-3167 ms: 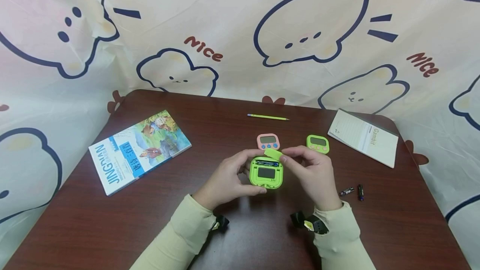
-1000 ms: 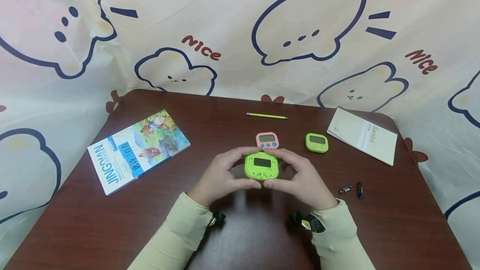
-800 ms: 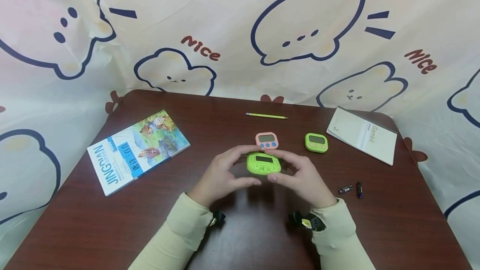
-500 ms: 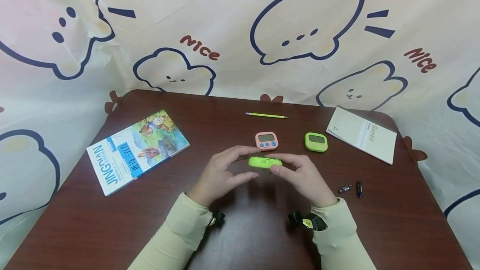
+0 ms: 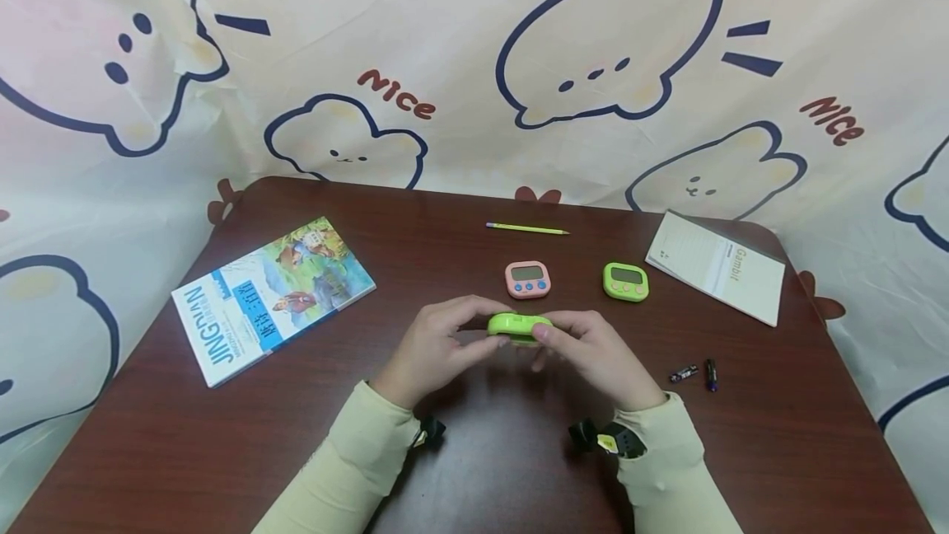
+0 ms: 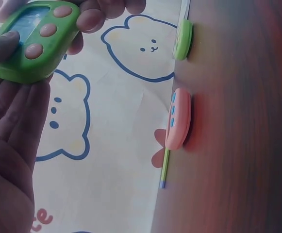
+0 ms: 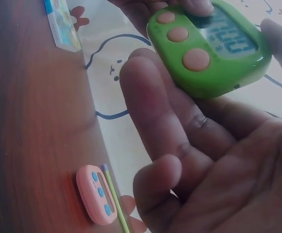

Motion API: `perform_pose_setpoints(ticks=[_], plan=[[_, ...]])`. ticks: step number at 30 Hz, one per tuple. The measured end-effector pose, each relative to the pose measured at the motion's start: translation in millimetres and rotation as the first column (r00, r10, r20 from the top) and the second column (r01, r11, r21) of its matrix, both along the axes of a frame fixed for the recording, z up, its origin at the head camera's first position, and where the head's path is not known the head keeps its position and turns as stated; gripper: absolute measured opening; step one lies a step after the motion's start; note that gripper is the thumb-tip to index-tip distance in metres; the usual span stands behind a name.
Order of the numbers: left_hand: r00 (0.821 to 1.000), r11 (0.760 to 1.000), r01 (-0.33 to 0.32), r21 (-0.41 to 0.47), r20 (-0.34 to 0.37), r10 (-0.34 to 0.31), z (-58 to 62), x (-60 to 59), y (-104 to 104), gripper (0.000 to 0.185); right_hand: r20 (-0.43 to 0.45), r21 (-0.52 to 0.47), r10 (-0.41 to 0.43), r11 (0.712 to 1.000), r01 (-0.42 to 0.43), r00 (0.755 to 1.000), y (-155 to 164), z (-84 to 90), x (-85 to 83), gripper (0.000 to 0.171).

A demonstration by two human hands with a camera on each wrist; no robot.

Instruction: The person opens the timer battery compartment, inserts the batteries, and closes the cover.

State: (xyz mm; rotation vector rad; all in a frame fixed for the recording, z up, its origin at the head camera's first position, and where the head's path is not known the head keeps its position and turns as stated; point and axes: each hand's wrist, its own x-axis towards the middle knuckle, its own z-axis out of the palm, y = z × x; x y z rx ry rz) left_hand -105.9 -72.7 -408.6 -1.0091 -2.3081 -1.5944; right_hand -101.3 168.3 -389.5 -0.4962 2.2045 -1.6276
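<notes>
Both our hands, left and right, pinch the lime-green plastic digital timer at frame centre, above the dark wooden table.

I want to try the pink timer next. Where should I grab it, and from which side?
Grab the pink timer by its two rounded side edges, coming straight down from above. It lies flat, face up on the table, so the sides are free while the screen and blue buttons face up. The pencil and small green timer lie apart from it, probably leaving finger room.
</notes>
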Motion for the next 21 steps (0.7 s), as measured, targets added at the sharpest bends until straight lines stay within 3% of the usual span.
perform_pose_setpoints(ticks=[5,9,13,21], plan=[[0.997,0.999,-0.038,0.022,0.072,0.037,-0.4,0.9,0,0.031,-0.018,0.049,0.021,0.999,-0.020,1.000,0,0.1,2.0,0.029],[0.983,0.996,-0.086,0.020,0.167,0.081,-0.9,1.2,1,0.029,-0.055,0.119,0.019,0.993,-0.012,0.998,-2,-0.8,6.3,0.065],[0.953,0.992,-0.118,0.047,0.288,0.100,-0.7,0.9,1,0.028,-0.128,0.126,-0.003,0.992,0.019,0.992,-7,-1.0,8.9,0.089],[0.879,0.985,-0.154,0.077,0.467,0.101,2.6,-2.2,-2,0.028,-0.257,0.092,0.015,0.996,0.009,0.966,-17,0.9,10.5,0.095]])
